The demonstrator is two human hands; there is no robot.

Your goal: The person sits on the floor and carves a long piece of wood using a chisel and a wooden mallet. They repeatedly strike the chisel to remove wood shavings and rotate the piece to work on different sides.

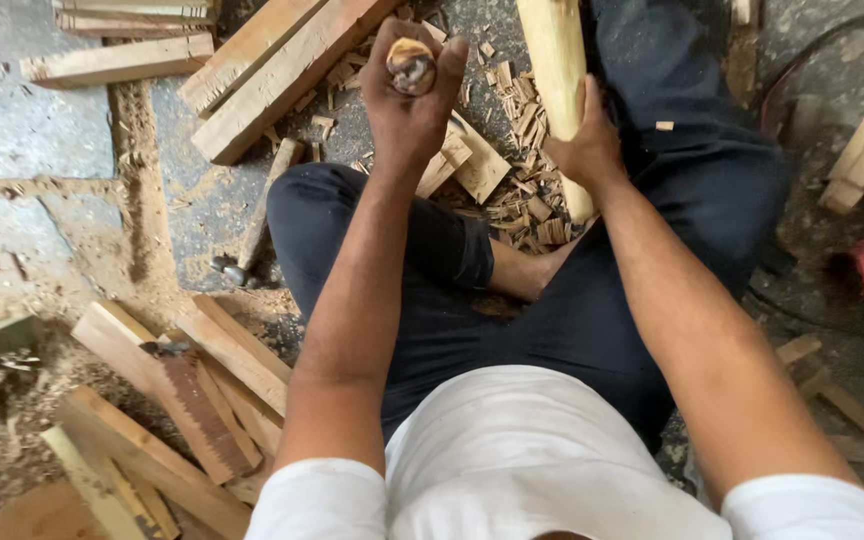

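The person wears a white short-sleeved T-shirt, its sleeves ending above the elbows and leaving both forearms bare. Dark navy trousers cover the legs, the fabric creased, with one leg rolled into a cuff near the ankle. One foot is bare. No gloves, watch or rings show on the left hand or right hand.

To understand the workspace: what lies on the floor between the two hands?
In the head view, wood chips lie between the left hand and the right hand.
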